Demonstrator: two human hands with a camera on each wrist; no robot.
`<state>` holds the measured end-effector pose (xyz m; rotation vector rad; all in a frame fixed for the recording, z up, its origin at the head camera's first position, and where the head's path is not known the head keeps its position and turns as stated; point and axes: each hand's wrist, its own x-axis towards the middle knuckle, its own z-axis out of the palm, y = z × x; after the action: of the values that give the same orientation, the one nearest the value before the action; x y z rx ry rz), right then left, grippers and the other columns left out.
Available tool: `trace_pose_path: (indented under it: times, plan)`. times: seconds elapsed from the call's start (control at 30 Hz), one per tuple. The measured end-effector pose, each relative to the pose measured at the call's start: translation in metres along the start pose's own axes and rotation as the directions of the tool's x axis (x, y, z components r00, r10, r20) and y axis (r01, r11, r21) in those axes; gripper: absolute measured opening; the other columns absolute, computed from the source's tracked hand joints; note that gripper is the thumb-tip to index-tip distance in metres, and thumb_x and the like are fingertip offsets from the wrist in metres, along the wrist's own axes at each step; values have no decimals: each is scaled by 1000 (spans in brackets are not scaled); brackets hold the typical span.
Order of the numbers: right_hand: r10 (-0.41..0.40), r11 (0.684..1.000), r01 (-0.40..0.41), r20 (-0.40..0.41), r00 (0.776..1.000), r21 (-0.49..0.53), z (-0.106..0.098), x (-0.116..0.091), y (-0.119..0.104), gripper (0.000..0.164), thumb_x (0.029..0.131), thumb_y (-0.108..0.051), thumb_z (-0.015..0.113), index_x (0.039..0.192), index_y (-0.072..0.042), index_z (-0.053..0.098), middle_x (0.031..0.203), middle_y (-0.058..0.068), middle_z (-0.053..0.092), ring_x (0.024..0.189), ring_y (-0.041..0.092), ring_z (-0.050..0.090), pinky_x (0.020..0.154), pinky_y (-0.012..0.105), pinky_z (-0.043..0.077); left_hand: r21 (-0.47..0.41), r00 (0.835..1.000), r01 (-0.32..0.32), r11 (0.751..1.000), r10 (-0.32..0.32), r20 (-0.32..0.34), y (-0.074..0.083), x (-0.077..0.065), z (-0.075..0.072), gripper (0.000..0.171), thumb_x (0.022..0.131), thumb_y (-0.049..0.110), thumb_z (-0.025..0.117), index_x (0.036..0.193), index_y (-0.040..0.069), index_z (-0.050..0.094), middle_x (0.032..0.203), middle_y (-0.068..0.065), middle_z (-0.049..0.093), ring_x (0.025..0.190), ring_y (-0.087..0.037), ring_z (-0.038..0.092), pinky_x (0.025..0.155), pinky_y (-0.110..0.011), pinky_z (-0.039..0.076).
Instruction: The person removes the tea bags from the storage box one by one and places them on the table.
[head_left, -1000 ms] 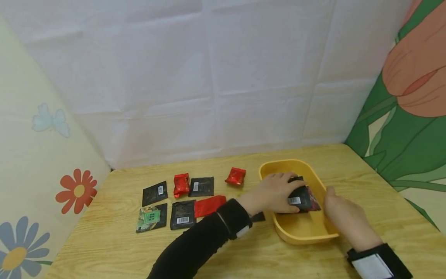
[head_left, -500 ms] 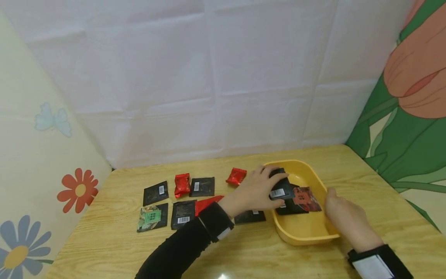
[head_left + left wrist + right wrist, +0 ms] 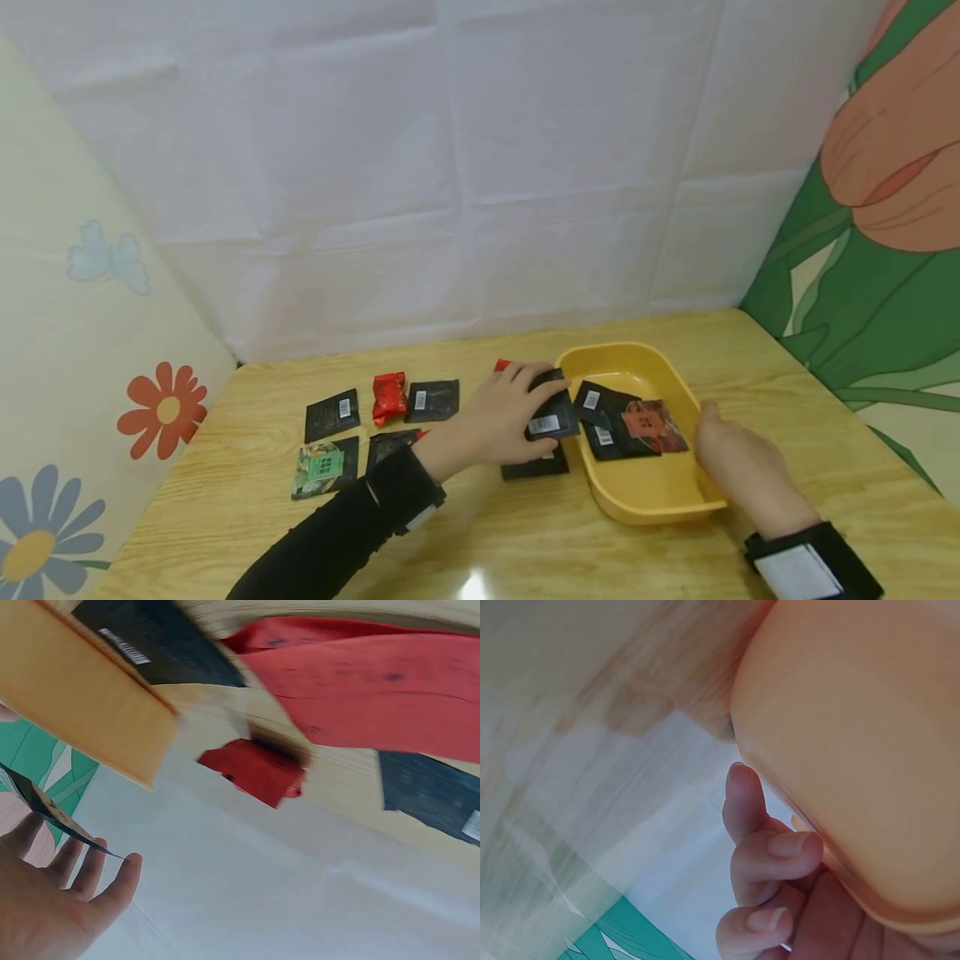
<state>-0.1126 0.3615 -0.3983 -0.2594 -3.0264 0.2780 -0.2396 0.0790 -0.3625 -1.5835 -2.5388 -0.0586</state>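
My left hand (image 3: 495, 421) pinches a flat black sachet (image 3: 551, 417) with a white barcode, just outside the left rim of a yellow plastic tray (image 3: 651, 507). In the left wrist view the sachet (image 3: 56, 810) appears edge-on, lying along the fingers. My right hand (image 3: 744, 468) grips the tray's right rim; its fingers curl at the edge in the right wrist view. Inside the tray, several black sachets (image 3: 611, 446) overlap, one with a red printed front (image 3: 656, 425). Beneath my left hand another black sachet (image 3: 536, 468) lies on the table, partly covered.
To the left lie black sachets (image 3: 432, 402), a green-labelled one (image 3: 327, 468) and a small red packet (image 3: 389, 398). The left wrist view shows a larger red packet (image 3: 375, 690) and another small red packet (image 3: 255, 772), both mostly hidden in the head view. A white sheet hangs behind.
My left hand has moved left with the black sachet, from over the tray to outside its left rim. The sachets inside are now uncovered. My right hand stays on the tray rim.
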Motion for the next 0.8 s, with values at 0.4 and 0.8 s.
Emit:
trace_pose_path:
  times: [0.4,0.8]
  plan:
    - [-11,1000,11,-17,1000,0,1,-2,1,23,94,11,36,113,25,33,62,17,52,54,28,53,45,48,46,33,1000,10,999,-11,25,-10,-44,3,80,90,55,65,156,24,31,159,-7,28,140,-31,34,109,-50,38]
    - [39,999,-40,36,999,24,-1,2,1,24,97,7,35,115,22,33,64,18,52,56,29,53,46,46,46,-87,994,101,991,-103,-22,-34,-84,-5,78,85,48,75,151,25,41,155,-5,35,137,-32,39,105,-54,41]
